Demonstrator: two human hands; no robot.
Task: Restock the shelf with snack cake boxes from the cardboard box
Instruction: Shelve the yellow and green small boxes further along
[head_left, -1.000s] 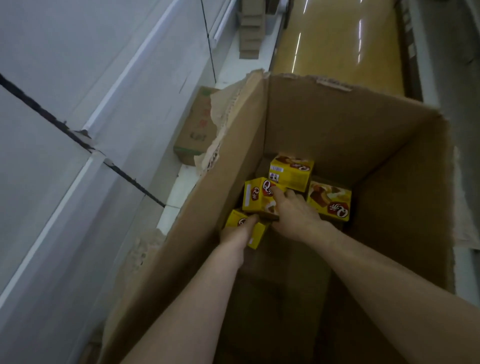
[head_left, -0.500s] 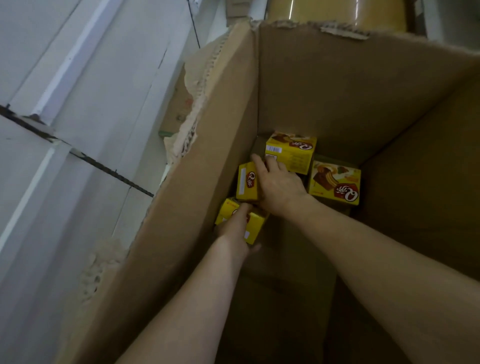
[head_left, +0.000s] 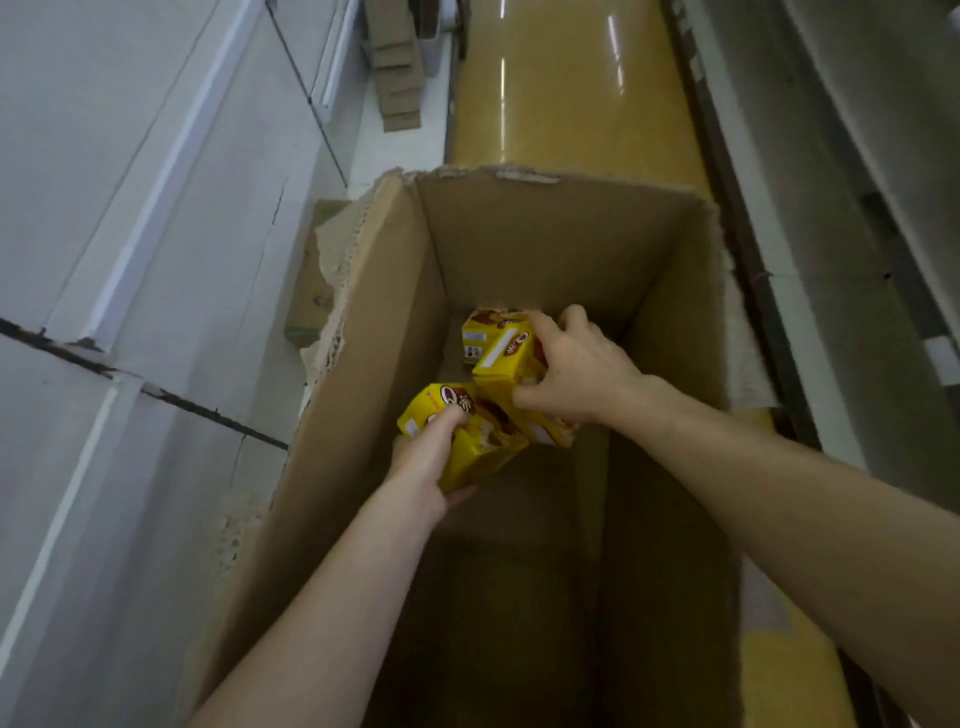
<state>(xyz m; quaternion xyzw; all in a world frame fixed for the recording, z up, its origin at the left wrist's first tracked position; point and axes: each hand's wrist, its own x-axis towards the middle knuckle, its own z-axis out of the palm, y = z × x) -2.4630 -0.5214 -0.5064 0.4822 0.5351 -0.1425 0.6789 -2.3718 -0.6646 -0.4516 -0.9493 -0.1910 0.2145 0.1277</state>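
Both hands are down in the cardboard box (head_left: 363, 374): left hand (head_left: 421, 457) grips one yellow snack box (head_left: 467, 436), right hand (head_left: 576, 369) clutches another (head_left: 506, 353), and a third (head_left: 480, 332) lies behind.

The carton (head_left: 374, 332) stands on the yellow floor (head_left: 561, 104). A yellow snack box (head_left: 475, 338) lies on its bottom. Flattened cardboard (head_left: 395, 62) lies further along, by the shelving.

I read the cardboard box (head_left: 545, 249) as matt brown corrugated board, its torn left edge rough and fluted. The yellow snack cake boxes (head_left: 483, 447) look like smooth printed card with slight sheen. The floor (head_left: 561, 104) is glossy, mirroring 3 light streaks.
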